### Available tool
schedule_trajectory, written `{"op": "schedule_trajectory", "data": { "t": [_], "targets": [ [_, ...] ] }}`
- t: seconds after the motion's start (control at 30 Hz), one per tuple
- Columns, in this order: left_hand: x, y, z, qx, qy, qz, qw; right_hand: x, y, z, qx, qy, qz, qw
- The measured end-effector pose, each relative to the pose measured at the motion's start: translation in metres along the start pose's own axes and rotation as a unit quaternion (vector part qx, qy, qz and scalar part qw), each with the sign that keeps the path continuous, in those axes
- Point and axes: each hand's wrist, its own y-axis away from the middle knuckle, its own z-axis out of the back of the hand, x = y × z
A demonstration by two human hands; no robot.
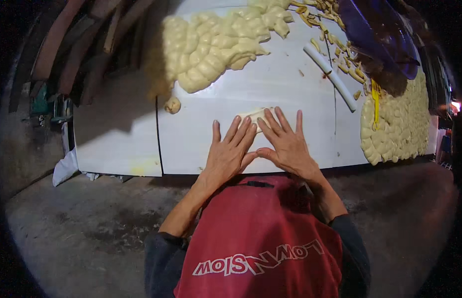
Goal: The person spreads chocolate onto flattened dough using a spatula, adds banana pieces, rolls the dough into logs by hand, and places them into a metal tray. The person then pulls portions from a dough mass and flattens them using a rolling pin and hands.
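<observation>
A person's left hand and right hand lie palm down, opened flat, fingers spread, fingertips touching a small dough piece on a white table; a lumpy dough mass lies beyond.

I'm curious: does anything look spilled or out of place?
A yellowish smear stains the white table near its left front edge, perhaps a spill. Loose strips lie scattered at upper right, unlike the massed dough.

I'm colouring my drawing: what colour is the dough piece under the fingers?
The dough piece is pale cream, best seen in the head view.
</observation>
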Motion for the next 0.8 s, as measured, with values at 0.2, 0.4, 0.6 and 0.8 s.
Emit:
{"op": "schedule_trajectory", "data": {
  "t": [0.2, 0.4, 0.6, 0.8],
  "targets": [
    [-0.011, 0.009, -0.003, -0.05, -0.036, 0.041, 0.997, -0.041, -0.002, 0.012, -0.14, -0.115, -0.059, 0.982],
    [-0.036, -0.007, -0.003, -0.028, -0.002, 0.019, 0.999, -0.182, 0.013, 0.03, -0.24, 0.101, -0.274, 0.926],
    [-0.032, 0.008, 0.003, -0.055, 0.02, 0.043, 0.997, -0.155, 0.004, 0.038, -0.276, 0.002, -0.176, 0.945],
    [-0.031, 0.014, -0.008, -0.272, 0.001, 0.146, 0.951, -0.06, -0.011, 0.037, -0.136, -0.062, 0.094, 0.984]
  ]
}}
